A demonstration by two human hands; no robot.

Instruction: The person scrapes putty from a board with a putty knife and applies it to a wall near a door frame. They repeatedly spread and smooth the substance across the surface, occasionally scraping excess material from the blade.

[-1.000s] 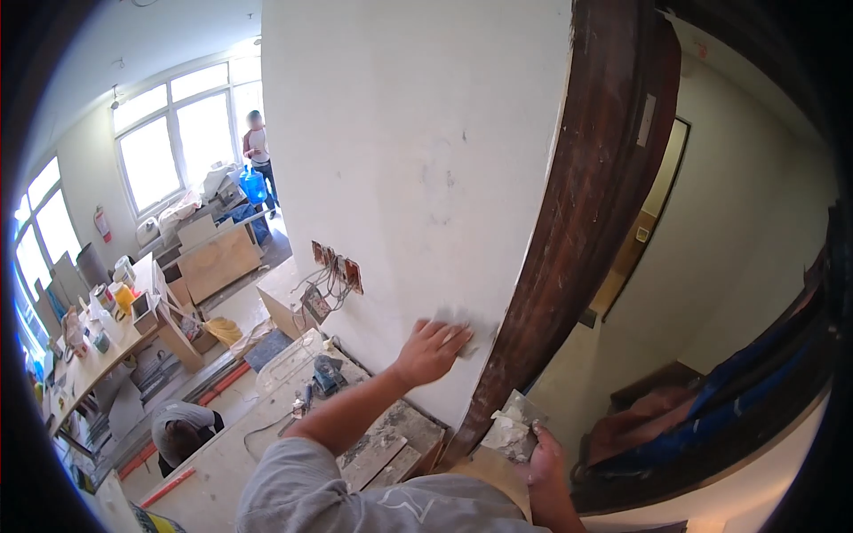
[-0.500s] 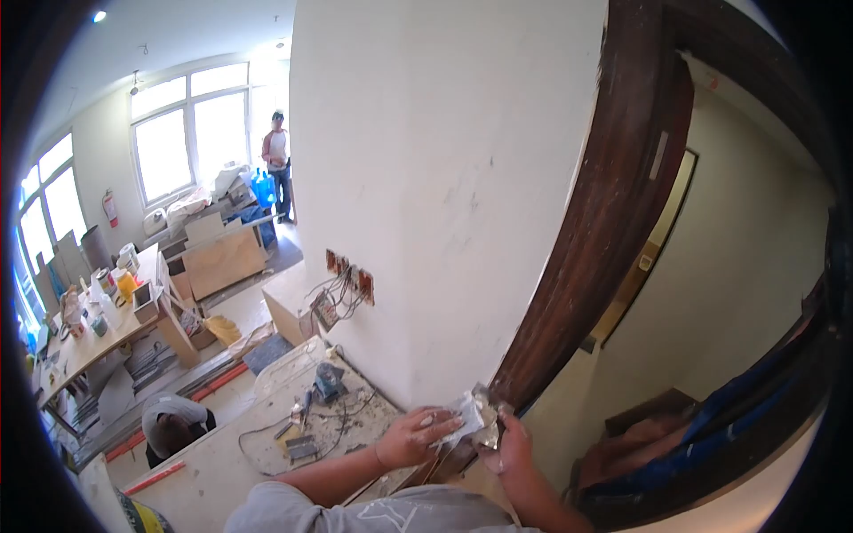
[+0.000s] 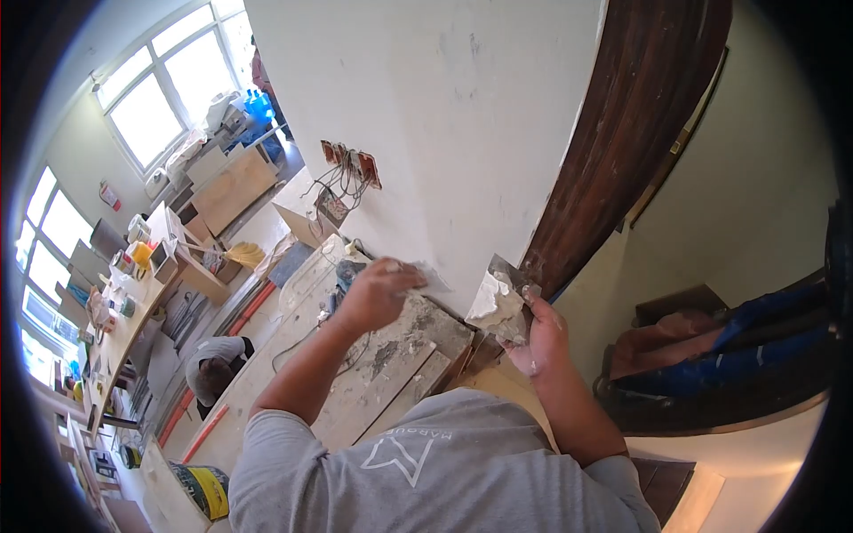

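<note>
My left hand (image 3: 378,293) is closed around a thin, flat putty knife (image 3: 434,277), its blade blurred and close to the lower part of the white wall (image 3: 426,115). In my right hand (image 3: 542,333) is a flat metal scraper (image 3: 507,266) carrying a thick lump of white putty (image 3: 491,302). That scraper is near the foot of the dark wooden door frame (image 3: 613,133). The two hands are apart. Below my left hand lies a dusty board surface (image 3: 369,377) with grey crumbs on it. A blue power tool (image 3: 349,274) is partly hidden behind the left hand.
Wires hang from open electrical boxes (image 3: 351,164) in the wall. A person in grey (image 3: 216,369) bends down at the left, near red pipes (image 3: 206,433). A cluttered worktable (image 3: 133,324) stands beyond. A bucket (image 3: 206,491) is at lower left.
My hands were close together at the scraper; now the left has moved away to the left with its knife. The view has tilted downward, showing more of my shirt.
</note>
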